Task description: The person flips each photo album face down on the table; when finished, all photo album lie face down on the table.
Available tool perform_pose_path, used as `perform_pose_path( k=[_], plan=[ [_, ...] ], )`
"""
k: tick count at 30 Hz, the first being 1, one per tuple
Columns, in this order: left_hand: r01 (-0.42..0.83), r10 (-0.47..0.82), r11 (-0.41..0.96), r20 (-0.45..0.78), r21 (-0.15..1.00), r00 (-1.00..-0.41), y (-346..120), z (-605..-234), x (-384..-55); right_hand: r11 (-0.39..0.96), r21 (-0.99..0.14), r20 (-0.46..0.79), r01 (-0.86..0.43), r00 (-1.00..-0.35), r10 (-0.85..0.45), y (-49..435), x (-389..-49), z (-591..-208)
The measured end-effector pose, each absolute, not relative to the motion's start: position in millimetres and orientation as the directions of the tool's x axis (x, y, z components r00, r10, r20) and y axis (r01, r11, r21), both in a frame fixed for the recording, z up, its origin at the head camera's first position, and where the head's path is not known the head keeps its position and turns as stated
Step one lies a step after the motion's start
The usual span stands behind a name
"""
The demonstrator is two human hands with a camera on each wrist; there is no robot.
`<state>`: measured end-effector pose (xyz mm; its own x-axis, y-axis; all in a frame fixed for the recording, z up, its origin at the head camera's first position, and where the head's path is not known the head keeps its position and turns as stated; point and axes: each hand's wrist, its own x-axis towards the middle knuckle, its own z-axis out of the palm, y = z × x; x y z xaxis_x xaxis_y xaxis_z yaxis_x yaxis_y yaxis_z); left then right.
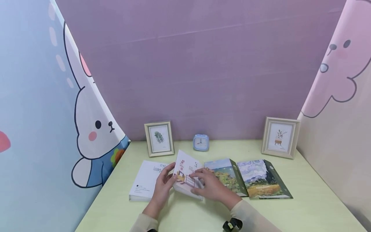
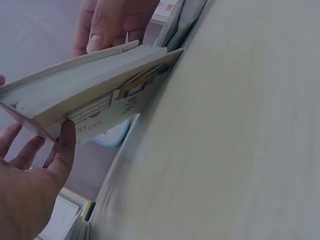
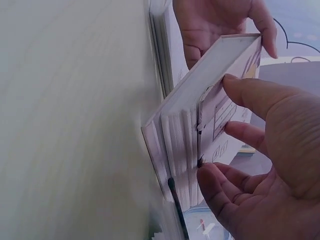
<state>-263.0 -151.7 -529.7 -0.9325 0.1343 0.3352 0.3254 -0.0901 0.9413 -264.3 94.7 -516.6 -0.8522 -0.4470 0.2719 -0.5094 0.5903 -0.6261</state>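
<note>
A thick white book [image 1: 182,164] with a house-like drawing on its cover is held tilted up over the table. My left hand [image 1: 163,187] grips its spine side, thumb on one cover and fingers round the other. On the front cover, toward the fore edge, are the bent fingertips of my right hand [image 1: 210,185]. In the right wrist view the right thumb and fingers [image 3: 240,135] lie along that cover's edge, and the page block [image 3: 180,135] shows beside them. The left wrist view shows the bottom of the page block [image 2: 85,75] between both covers.
Left of the held book lies another thick white book [image 1: 145,180]. To the right are two landscape-painting covers with dark green sides, one nearer [image 1: 223,174] and one farther right [image 1: 258,180]. Behind stand a leaf picture frame [image 1: 158,138], a blue clock [image 1: 201,142] and a plant picture frame [image 1: 280,138].
</note>
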Motion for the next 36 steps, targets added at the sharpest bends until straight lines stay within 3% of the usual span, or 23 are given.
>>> perform_pose_path(
  k=[10, 18, 36],
  plan=[
    [0.403, 0.236, -0.169, 0.434, 0.899, -0.870, -156, -532, -265, 0.496, -0.741, 0.239, -0.452, -0.868, -0.434, 90, -262, -511],
    [0.445, 0.274, -0.207, 0.488, 0.871, -0.829, -155, -530, -264, 0.440, -0.769, 0.261, -0.463, -0.856, -0.446, 88, -261, -506],
    [0.587, 0.274, -0.143, 0.602, 0.797, -0.750, -153, -530, -265, 0.299, -0.848, 0.282, -0.437, -0.850, -0.444, 84, -261, -502]
  ],
)
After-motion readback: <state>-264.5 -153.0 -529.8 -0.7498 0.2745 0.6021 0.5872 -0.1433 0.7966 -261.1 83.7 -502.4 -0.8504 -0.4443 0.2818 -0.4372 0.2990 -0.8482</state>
